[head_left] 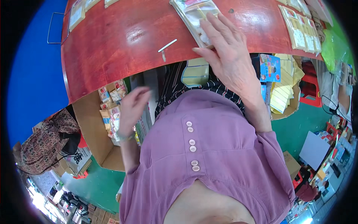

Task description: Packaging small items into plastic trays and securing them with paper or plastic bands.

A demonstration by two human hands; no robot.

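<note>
My right hand (228, 52) lies with fingers stretched out over a clear-wrapped flat pack (186, 16) at the front of the red table (112, 44). Its fingers rest on the pack's right side, and the thumb points left by the near corner. Pale pieces show through the wrap. Off the table's edge, my left hand (136, 106) hovers by a cardboard box (87, 127) of small packets (112, 104). Motion blurs its fingers, and nothing can be made out in it. A yellow ruled card (195, 71) lies on my lap.
A short white stick (167, 45) lies on the table. More wrapped packs (300, 31) stand at the far right, others (77, 15) at the far left. Right of my lap, a box holds yellow cards (283, 89) and a blue packet (270, 68). A red stool (311, 87) stands beyond.
</note>
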